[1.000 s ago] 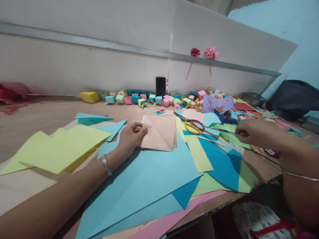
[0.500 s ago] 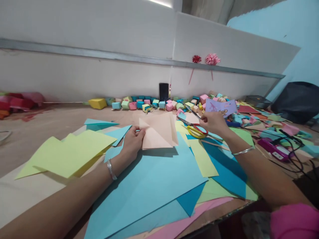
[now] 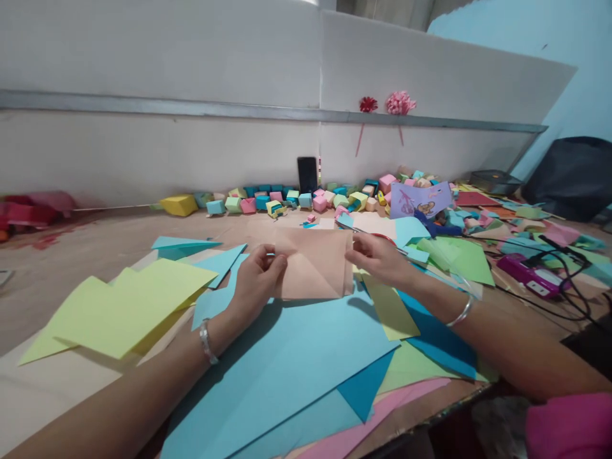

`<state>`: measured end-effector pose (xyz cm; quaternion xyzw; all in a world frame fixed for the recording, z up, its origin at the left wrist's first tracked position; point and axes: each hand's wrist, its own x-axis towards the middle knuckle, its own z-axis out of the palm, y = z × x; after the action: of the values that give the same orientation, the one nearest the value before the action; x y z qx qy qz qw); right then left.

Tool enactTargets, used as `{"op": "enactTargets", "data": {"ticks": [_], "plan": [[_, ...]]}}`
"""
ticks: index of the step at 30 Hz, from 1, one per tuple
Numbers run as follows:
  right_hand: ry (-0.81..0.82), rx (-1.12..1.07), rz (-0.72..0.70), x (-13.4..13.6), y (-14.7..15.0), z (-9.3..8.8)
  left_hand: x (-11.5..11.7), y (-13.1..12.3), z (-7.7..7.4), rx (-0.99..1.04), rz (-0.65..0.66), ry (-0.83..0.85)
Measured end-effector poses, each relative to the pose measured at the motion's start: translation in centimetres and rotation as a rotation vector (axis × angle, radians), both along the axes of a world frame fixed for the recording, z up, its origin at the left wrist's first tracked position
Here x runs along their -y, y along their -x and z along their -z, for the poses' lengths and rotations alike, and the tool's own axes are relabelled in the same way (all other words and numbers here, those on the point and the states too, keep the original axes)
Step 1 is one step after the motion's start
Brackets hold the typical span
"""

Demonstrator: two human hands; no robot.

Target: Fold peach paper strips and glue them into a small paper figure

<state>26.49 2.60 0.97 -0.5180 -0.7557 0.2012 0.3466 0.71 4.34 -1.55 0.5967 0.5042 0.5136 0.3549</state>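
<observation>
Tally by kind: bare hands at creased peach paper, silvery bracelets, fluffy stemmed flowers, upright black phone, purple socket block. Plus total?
Hands: 2 (left hand, right hand)
Bracelets: 2 (left bracelet, right bracelet)
Flowers: 2 (red flower, pink flower)
Phone: 1
Socket block: 1
Total: 8

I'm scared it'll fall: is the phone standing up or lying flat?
Standing up: the phone rises tall above the coloured blocks.

creased sheet (image 3: 310,264) is matt paper; right wrist's bangle (image 3: 461,312), shiny metal.
</observation>
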Motion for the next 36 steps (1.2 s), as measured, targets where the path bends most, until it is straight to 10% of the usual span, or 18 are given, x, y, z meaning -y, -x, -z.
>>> {"op": "enactTargets", "data": {"ticks": [15,23,28,36], "plan": [[-0.019,-0.155,0.096,-2.6,-0.2,2.6,-3.1,2.1,1.3,0.269,-0.303,0.048],[-0.764,0.436,-0.148,-4.8,3.7,-0.4,-1.7,1.2,0.8,0.459,-0.101,0.118],[-0.942,0.433,-0.072,-5.4,3.6,2.5,-1.5,1.5,1.0,0.52,0.033,0.154],[-0.905,0.448,-0.438,-3.8,3.6,3.8,-1.1,1.4,0.6,0.48,0.269,0.242]]}}
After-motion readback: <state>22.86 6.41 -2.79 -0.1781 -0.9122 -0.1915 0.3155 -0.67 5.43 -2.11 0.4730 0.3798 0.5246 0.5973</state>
